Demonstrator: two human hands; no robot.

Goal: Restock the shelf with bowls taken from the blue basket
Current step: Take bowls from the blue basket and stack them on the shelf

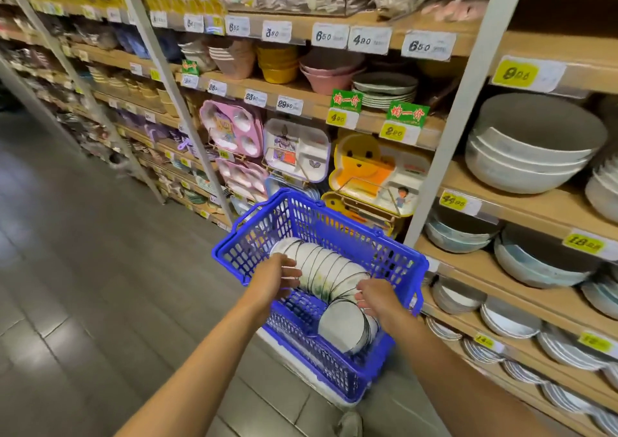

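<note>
- We see a blue plastic mesh basket in front of the wooden shop shelf, above the grey tiled floor.
- A nested row of white bowls with thin dark rims lies on its side inside the basket.
- Our left grip curls its fingers against the left flank of the row, grasping it.
- Our right grip clasps the rims at the near end.
- Large white stacked bowls sit on the shelf to the right.
</note>
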